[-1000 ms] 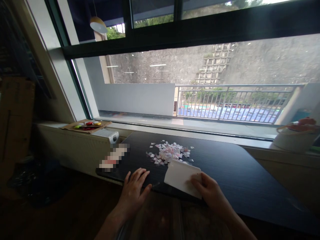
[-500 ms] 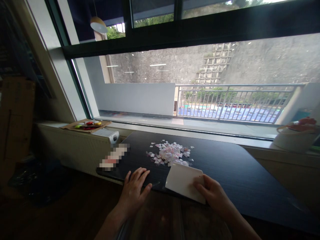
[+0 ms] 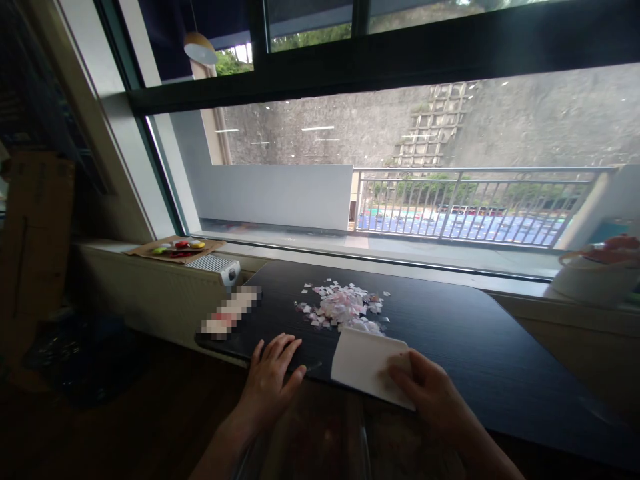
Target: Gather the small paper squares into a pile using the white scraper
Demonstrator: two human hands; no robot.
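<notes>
At the bottom of the frame, our left hand (image 3: 273,368) lies palm down, open with fingers spread, at the near edge of the dark bench (image 3: 480,347), while right of centre our right hand (image 3: 423,383) grips the right side of a white card (image 3: 363,363), plain and four-sided with a small dark spot near its upper right corner. Just beyond the card's far edge, mid-frame, we see loose paper scraps (image 3: 343,303), small, pale and pink-tinged, heaped thickly with strays around.

Wide dark-framed window (image 3: 320,75), grey wall (image 3: 360,130) and railing (image 3: 451,203) outside, pale radiator (image 3: 150,287), dark floor (image 3: 125,427)
</notes>
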